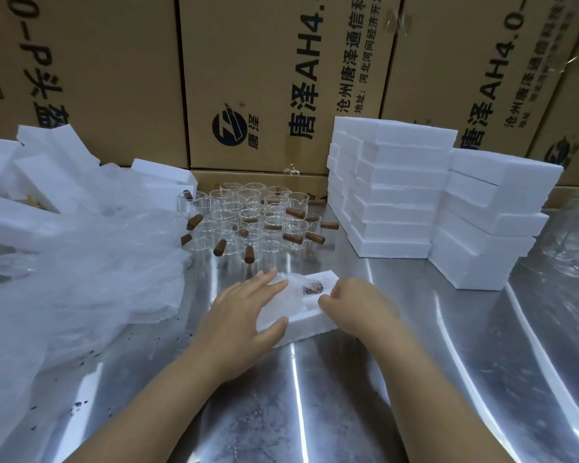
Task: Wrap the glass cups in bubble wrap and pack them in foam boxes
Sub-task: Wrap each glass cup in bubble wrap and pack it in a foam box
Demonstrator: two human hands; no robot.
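An open white foam box (310, 324) lies on the metal table in front of me. Inside it rests a glass cup wrapped in bubble wrap (300, 290), its brown handle showing through. My left hand (248, 315) lies flat over the box's left half, thumb against its front wall, fingers spread on the wrap. My right hand (351, 304) pinches the box's right edge with curled fingers. Behind the box stands a cluster of several bare glass cups with brown handles (254, 222).
Two stacks of closed foam boxes (398, 195) rise at the right. A heap of bubble wrap (81, 262) and loose foam pieces (20, 182) fills the left. Cardboard cartons (264, 78) wall off the back. More glassware (575, 242) shows at the far right.
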